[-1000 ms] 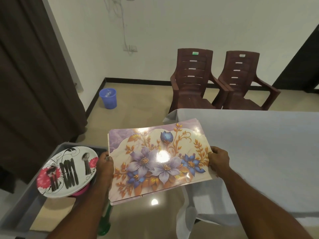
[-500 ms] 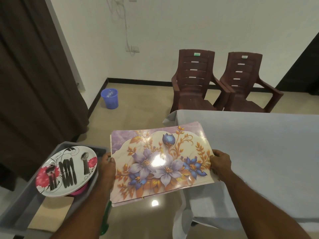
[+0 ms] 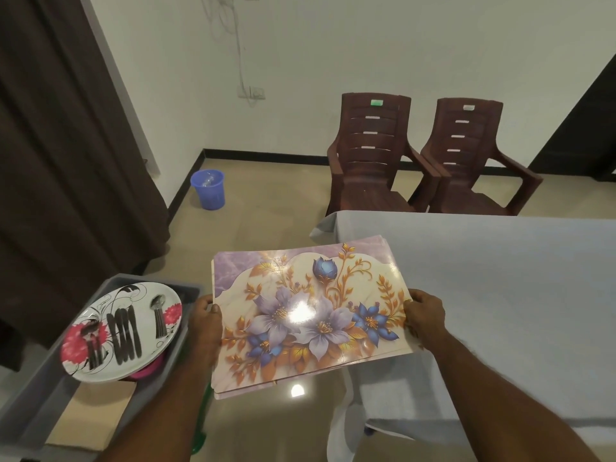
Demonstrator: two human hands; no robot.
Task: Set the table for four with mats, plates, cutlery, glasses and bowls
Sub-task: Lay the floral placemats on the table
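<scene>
Head view showed both hands gripping a stack of mats (image 3: pixel 310 315) by its short edges. The left hand (image 3: pixel 205 323) had its thumb curled over the top of the left edge with the fingers hidden beneath; the right hand (image 3: pixel 425 316) pinched the right edge in the same manner, thumb above and fingers tucked under. Several edges showed at the near and far corners of the stack, so more than one mat was held, though the exact count could not be read. The stack was carried roughly flat in the air, its right part over the left edge of the table (image 3: pixel 500 278), its left part over bare floor; whether it touched the cloth could not be told.

Outward to the left, a grey bin (image 3: pixel 40 391) sat near the left forearm. A plate (image 3: pixel 123 331) lay at the top of it, tilted, with cutlery (image 3: pixel 125 340) resting on its face: dark-handled pieces in the middle and spoons to the right. Something pink showed under the plate's near rim, perhaps a bowl, but it was too hidden to be sure. No glasses could be made out.

The table, covered by a pale cloth, carried no mat, plate, glass or bowl in the part seen. By that showing, the task stood at its very start: the mats were in hand but none laid, and the four places, with plates, cutlery, glasses and bowls, all remained to be set. Two chairs (image 3: pixel 416 155) stood by the far wall beyond the table, and a bucket (image 3: pixel 207 189) on the far floor to the left.
</scene>
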